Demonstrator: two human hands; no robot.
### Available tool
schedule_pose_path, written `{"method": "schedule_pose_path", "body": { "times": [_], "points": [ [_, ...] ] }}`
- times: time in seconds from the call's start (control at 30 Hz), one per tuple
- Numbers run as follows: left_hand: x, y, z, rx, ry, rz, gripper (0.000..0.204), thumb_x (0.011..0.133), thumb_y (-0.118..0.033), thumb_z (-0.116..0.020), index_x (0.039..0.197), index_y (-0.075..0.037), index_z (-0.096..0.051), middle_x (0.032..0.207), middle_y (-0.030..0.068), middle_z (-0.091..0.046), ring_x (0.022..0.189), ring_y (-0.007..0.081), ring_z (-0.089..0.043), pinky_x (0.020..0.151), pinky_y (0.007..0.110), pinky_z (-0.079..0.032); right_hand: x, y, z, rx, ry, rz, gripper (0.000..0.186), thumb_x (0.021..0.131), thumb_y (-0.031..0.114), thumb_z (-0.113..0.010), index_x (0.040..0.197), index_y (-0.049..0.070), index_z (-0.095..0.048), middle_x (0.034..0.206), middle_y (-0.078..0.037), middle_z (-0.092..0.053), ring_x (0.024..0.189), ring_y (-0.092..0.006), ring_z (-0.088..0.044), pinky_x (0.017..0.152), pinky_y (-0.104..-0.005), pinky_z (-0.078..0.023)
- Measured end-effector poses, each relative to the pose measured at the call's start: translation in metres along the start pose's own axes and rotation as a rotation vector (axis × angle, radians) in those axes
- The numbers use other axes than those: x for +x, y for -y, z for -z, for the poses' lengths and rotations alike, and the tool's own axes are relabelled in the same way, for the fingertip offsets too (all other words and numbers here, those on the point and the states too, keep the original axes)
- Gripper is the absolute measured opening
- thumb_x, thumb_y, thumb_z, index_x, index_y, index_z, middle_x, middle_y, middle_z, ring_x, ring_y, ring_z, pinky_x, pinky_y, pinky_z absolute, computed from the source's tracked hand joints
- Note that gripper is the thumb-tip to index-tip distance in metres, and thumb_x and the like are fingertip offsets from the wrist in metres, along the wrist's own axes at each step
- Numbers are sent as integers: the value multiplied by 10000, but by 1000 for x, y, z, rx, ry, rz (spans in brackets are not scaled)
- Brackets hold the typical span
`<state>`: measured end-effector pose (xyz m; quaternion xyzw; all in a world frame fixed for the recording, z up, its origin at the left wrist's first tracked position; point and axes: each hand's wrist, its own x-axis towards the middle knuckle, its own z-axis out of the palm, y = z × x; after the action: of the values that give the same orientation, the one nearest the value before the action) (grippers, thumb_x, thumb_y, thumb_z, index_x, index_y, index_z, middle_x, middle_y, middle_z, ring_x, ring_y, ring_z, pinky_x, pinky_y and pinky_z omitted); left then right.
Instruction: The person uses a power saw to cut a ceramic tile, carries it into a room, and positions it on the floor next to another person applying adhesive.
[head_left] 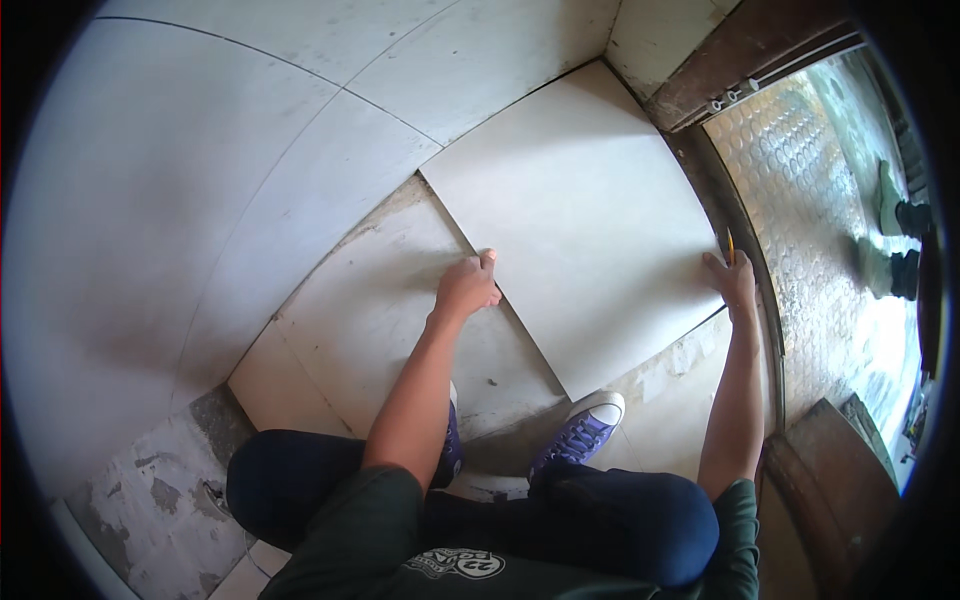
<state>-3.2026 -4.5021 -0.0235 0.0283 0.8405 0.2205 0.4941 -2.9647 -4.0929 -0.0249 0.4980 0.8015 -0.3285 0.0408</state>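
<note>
Head view: person crouched, knees in dark trousers at bottom centre, purple shoe (583,428) with white toe cap just below the loose tile's near corner.

Loose tile (585,215), pale grey, square, sits centre to upper right of frame, rotated against the laid tiles around it. Its near corner points down toward the shoe. It lies on the floor over an unfinished patch; bare screed (672,378) shows lower right of it and a lighter base panel (375,310) shows to its left.

Left hand (466,288) at centre frame, fingers curled on the tile's left edge, thumb up top, gripping the edge. Right hand (732,280) at right of frame on the tile's right edge, fingers pressed onto it. A yellow pencil (730,245) sticks up from that hand; can't tell exactly how it's pinched.

Laid tiles (200,180) fill upper left, large, pale, thin joints. Lower left: rough grey floor (150,490) with patchy stains.

Right of the tile: dark door threshold (735,215) curving top to bottom, touching or just beside the tile's right edge. Beyond it, studded metal plate (800,200), bright from daylight. Far right on that plate: another person's feet (895,235), pale trouser legs, dark shoes, well apart from the hands.
</note>
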Motion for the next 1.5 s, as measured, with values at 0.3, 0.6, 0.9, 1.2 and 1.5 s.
{"method": "schedule_pose_path", "body": {
  "times": [0.3, 0.6, 0.9, 1.2, 1.5],
  "points": [
    [14, 36, -6, 264, -205, -301, 582, 1066, -478, -341, 915, -28, -679, 664, 68, -691, 625, 212, -677, 736, 382, -548, 8, -11, -6, 86, 43, -21, 548, 788, 442, -835, 979, -36, -647, 838, -126, -669, 781, -201, -656, 720, -374, -514],
    [4, 13, -5, 69, -88, 8, 573, 1068, -495, -290, 1112, -61, -662, 796, 90, -725, 817, 297, -707, 891, 453, -509, 11, 20, -2, -252, -28, 155, 534, 809, 442, -793, 1069, -9, -677, 1085, -229, -651, 1063, -382, -625, 909, -460, -489],
    [-5, 0, 20, -131, 331, 79, 375, 1013, -368, -593, 1067, 1, -624, 947, 79, -701, 833, 134, -662, 754, 273, -547, 23, 36, -18, -212, -75, 131, 569, 820, 438, -768, 1198, 25, -667, 1164, -204, -644, 1119, -362, -619, 964, -425, -485],
    [-11, 7, 6, -191, 237, 31, 379, 1021, -346, -584, 1114, 18, -629, 996, 110, -722, 885, 155, -678, 812, 293, -550, 42, 43, -25, -194, -35, 122, 623, 819, 478, -765, 1227, 19, -661, 1192, -219, -646, 1142, -362, -618, 974, -427, -486],
    [-11, 15, 3, -218, 201, 17, 388, 1021, -365, -580, 1045, 15, -652, 940, 112, -740, 870, 171, -686, 829, 322, -533, 57, 66, -25, -217, 101, -41, 634, 788, 469, -786, 1223, 23, -671, 1201, -208, -689, 1144, -368, -648, 958, -449, -523]
  ]
}}
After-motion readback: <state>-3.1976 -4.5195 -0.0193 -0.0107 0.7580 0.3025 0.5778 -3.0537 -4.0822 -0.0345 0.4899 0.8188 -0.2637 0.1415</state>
